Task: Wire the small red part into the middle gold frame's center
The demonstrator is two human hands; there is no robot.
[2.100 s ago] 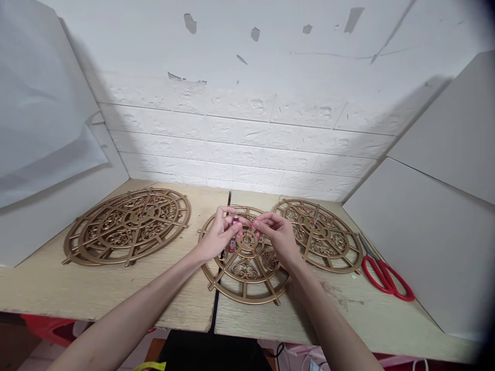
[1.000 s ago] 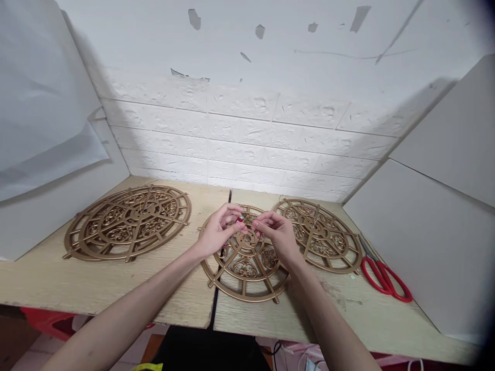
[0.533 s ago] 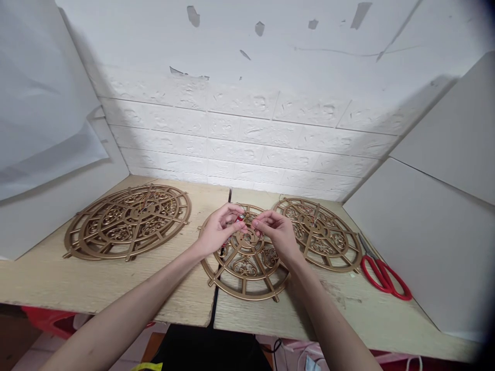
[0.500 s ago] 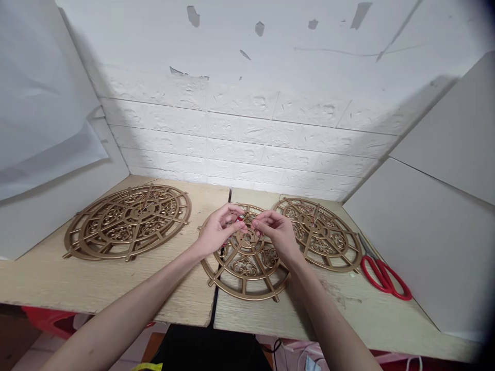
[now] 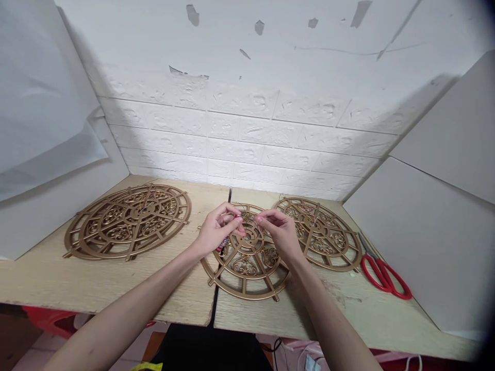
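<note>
Over a round gold openwork panel with scrollwork, both hands are close together. My left hand is closed around a slim red item with a printed label. Part of it shows below the palm and a red end shows near the fingertips; its kind I cannot make out. Facing it, my right hand pinches with thumb and forefinger at a thin wire or thread that curves between the hands. The fingers hide its ends.
Stacked gold round panels with thin wires lie at the left. Another gold panel lies to the right, beside red-handled scissors. White boards and a white brick-patterned wall enclose the table.
My right hand has moved slightly right, so the gap between the hands is wider and the thin strand shows there. My left hand has shifted a little left and turned, covering more of the red end.
</note>
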